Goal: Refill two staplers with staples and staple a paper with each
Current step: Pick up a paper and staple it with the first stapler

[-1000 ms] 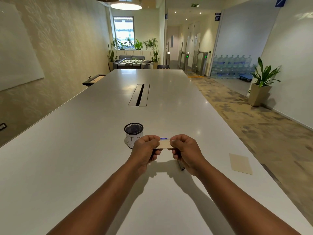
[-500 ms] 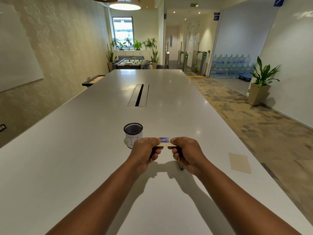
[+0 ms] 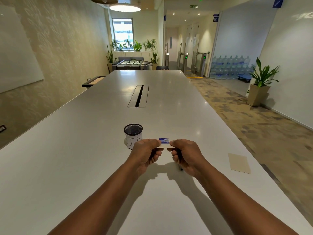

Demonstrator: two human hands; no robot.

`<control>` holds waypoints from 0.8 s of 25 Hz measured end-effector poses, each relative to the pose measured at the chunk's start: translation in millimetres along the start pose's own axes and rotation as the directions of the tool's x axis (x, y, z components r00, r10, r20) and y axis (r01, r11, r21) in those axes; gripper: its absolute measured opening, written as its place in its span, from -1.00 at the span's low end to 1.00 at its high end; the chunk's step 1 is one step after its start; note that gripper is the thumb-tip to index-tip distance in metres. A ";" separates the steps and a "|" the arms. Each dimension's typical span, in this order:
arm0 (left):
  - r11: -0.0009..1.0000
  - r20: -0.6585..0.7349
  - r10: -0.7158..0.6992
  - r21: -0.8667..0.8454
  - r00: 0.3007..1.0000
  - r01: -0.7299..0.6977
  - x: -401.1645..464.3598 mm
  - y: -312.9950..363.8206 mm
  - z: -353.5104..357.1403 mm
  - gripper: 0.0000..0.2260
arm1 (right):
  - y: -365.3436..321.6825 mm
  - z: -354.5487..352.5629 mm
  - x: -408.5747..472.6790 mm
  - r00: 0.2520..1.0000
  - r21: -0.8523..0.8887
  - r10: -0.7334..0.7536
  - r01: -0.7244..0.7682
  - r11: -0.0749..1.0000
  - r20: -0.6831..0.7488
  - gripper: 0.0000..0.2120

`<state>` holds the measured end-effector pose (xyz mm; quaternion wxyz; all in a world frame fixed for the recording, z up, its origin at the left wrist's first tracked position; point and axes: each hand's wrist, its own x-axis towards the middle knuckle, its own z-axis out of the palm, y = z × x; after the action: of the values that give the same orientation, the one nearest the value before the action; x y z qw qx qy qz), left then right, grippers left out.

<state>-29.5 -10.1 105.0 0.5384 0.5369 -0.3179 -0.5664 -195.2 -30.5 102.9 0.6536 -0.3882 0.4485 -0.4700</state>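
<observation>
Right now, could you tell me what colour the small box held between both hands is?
Blue and white on top, in the head view: small box.

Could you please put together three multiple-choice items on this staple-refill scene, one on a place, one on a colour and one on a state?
1. Where does the loose tan paper lie?
A. on the table, to the right of the hands
B. inside the mesh cup
C. on the floor

2. What colour is the label on the small box between the hands?
A. red
B. blue
C. green

3. How is that box held?
A. it lies alone on the table
B. one hand holds it
C. both hands pinch it

Answers:
1 A, it rests flat near the right edge of the table.
2 B, its top shows blue print.
3 C, the left hand and the right hand each pinch one end.
</observation>
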 end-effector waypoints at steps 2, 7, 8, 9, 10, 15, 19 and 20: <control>1.000 0.035 -0.002 0.018 0.999 0.001 -1.1 -0.7 0.2 -0.89 | 1.8 -0.9 -0.9 0.999 -0.020 -0.035 0.035 0.999 0.004 -0.83; 1.000 0.053 -0.020 0.022 0.998 0.019 -1.9 -2.5 1.4 -0.87 | 5.9 -1.8 -2.6 0.993 -0.141 -0.115 0.115 0.983 0.013 -0.89; 0.999 0.050 -0.022 0.024 0.999 0.020 -1.8 -2.9 1.4 -0.86 | 6.3 -1.7 -2.5 0.991 -0.173 -0.129 0.131 0.976 0.019 -0.88; 0.999 0.044 -0.023 0.027 0.999 0.022 -1.7 -3.4 1.3 -0.86 | 6.5 -1.5 -2.5 0.989 -0.198 -0.143 0.146 0.969 0.030 -0.88; 0.999 0.034 -0.026 0.029 0.999 0.025 -1.6 -4.1 1.2 -0.86 | 6.7 -1.3 -2.6 0.987 -0.214 -0.154 0.160 0.964 0.044 -0.88; 0.998 -0.043 -0.047 0.040 0.998 0.049 -0.6 -6.6 1.6 -0.89 | 9.2 0.4 -3.5 0.978 -0.245 -0.189 0.204 0.948 0.084 -0.84; 0.998 -0.065 -0.057 0.030 0.996 0.059 -0.6 -6.4 1.4 -0.89 | 10.1 1.9 -3.9 0.974 -0.262 -0.201 0.223 0.939 0.106 -0.84; 0.998 -0.054 -0.061 0.031 0.997 0.062 -1.3 -6.0 1.1 -0.88 | 10.0 1.6 -3.6 0.974 -0.261 -0.205 0.224 0.939 0.100 -0.84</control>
<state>-32.4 -7.8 99.9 0.5201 0.5699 -0.2961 -0.5631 -191.6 -24.4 94.8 0.5548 -0.5369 0.4401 -0.4585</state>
